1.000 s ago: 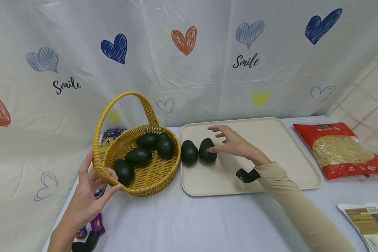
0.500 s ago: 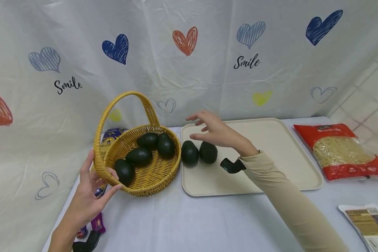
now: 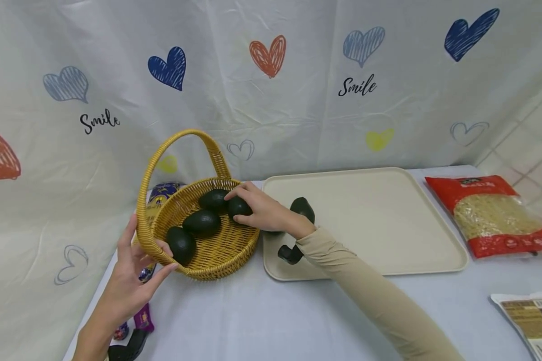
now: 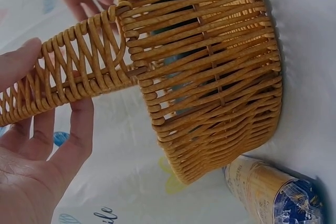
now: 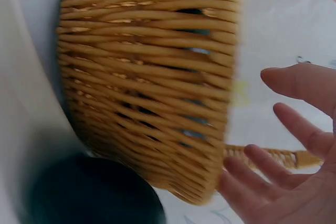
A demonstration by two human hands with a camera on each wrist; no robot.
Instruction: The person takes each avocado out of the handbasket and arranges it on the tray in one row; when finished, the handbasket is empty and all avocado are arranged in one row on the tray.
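Note:
My left hand [image 3: 128, 278] grips the handle of a yellow wicker basket [image 3: 221, 255]; the left wrist view shows thumb and fingers on either side of the handle [image 4: 79, 61]. Several dark green avocados [image 3: 201, 223] lie inside. Over the basket's right rim reaches my right hand [image 3: 268, 208], its fingers spread and loosely bent at the rightmost avocado [image 3: 238, 208]. The right wrist view has the fingers apart above the rim with nothing between them. On the beige tray [image 3: 379, 220] lies an avocado [image 3: 303, 208], partly behind my right wrist; another beside it is mostly hidden.
A red bag of pasta [image 3: 492, 215] lies right of the tray, with a flat brown-and-white packet [image 3: 530, 321] nearer. Behind the basket stands a blue-and-yellow package [image 4: 273, 192]. Small wrapped items, one purple [image 3: 143, 318], lie by my left wrist. A heart-printed curtain [image 3: 307, 115] hangs behind.
My right hand has moved left from the avocados on the tray to over the basket's right side. The left hand stays on the handle, and the avocados keep their places.

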